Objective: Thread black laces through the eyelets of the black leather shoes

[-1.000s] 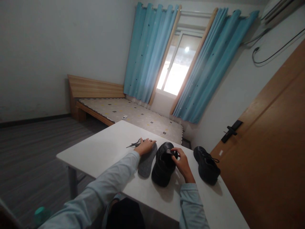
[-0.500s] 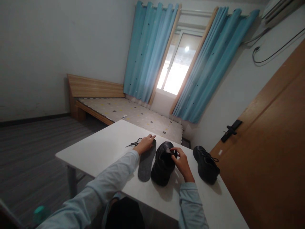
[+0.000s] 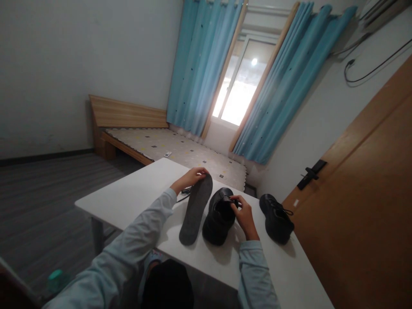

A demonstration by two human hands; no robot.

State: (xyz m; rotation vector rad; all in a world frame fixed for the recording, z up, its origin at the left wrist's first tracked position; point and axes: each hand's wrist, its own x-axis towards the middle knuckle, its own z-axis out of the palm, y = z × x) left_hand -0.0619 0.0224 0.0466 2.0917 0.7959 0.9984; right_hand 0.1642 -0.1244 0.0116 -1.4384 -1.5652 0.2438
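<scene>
A long grey insole [image 3: 195, 212] is pinched at its far end by my left hand [image 3: 194, 174]; that end is lifted while the near end is at the tabletop. Just to its right stands a black shoe [image 3: 216, 225] with its opening facing up. My right hand [image 3: 243, 213] grips the tongue of this shoe between thumb and fingers. Behind the insole and my left wrist, a black shoelace [image 3: 184, 196] lies partly hidden on the table. The second black shoe [image 3: 277, 221], laced, rests apart on the right.
The white table [image 3: 135, 195] carries all these things. Past its far edge is a bed [image 3: 189, 150] with a small white remote [image 3: 168, 154] on it. A wooden door [image 3: 360, 206] is close on the right. A green object [image 3: 55, 279] sits low at the left.
My left hand has closed on the insole's far end and raised it off the table. My right hand stays at the shoe's tongue.
</scene>
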